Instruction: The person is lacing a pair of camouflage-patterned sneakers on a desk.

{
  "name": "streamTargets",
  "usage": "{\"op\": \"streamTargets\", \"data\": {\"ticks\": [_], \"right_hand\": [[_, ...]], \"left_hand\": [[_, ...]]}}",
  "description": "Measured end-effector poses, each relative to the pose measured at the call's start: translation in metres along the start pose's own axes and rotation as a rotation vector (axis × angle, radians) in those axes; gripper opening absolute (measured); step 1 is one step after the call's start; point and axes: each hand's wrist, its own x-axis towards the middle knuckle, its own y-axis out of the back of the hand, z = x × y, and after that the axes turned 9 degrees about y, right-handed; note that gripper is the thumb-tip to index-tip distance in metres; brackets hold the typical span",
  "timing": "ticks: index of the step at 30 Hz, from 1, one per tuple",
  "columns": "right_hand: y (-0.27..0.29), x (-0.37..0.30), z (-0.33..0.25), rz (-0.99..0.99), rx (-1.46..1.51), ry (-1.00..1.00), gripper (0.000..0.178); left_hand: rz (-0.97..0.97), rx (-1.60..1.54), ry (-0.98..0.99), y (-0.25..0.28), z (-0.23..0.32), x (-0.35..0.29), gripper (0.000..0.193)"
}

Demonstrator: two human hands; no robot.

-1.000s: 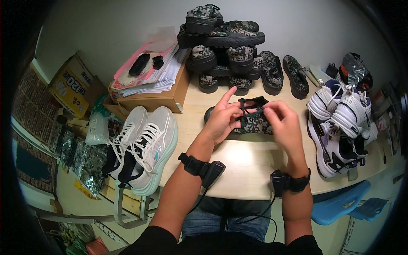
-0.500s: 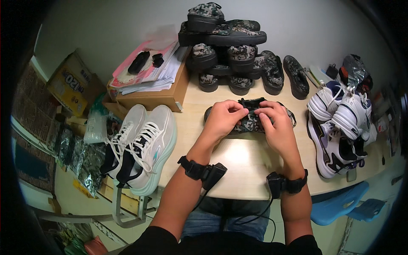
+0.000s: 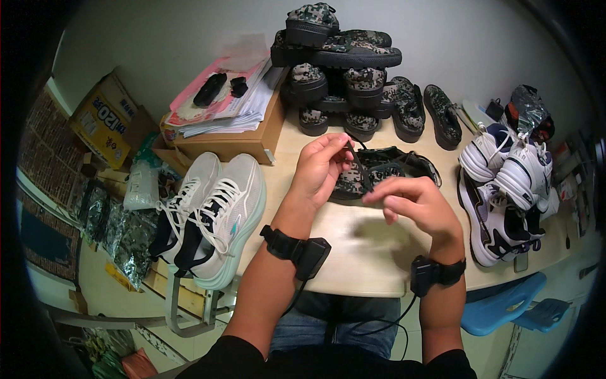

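Observation:
On the table before me lies a camouflage shoe (image 3: 345, 184) with a black sole, its toe pointing left. My left hand (image 3: 320, 169) is raised over the toe end, its thumb and index finger pinching a black shoelace (image 3: 355, 158). That lace runs taut down and to the right, toward the fingertips of my right hand (image 3: 413, 201). The right hand hovers in front of the shoe, index finger stretched out and thumb apart from it. Motion smears its fingertips, and whether they touch the lace is unclear. Both wrists carry black strapped devices with cables.
Behind the shoe, more camouflage shoes (image 3: 341, 55) are stacked against the wall. White sneakers (image 3: 499, 189) are piled on the right. A grey-white pair (image 3: 230, 218) stands at the left edge, near a cardboard box (image 3: 255, 144) topped with papers. A blue chair (image 3: 508, 306) is below right.
Both hands were together over the shoe's opening. The left has lifted away with the lace, while the right has come nearer to me and its fingers have spread.

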Motion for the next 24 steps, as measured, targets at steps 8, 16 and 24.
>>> {"op": "streamTargets", "data": {"ticks": [8,16,24], "right_hand": [[0.018,-0.017,0.011,-0.199,0.826,0.567,0.041],[0.017,-0.011,0.016,-0.004,0.905,0.623,0.063],[0.023,-0.008,0.013,0.221,0.943,0.615,0.061]], "left_hand": [[0.170,-0.088,-0.013,0.007,-0.001,0.005,0.017],[-0.340,0.636,0.260,-0.025,0.004,-0.018,0.025],[-0.432,0.471,0.289,-0.012,0.021,-0.025,0.022]]}}
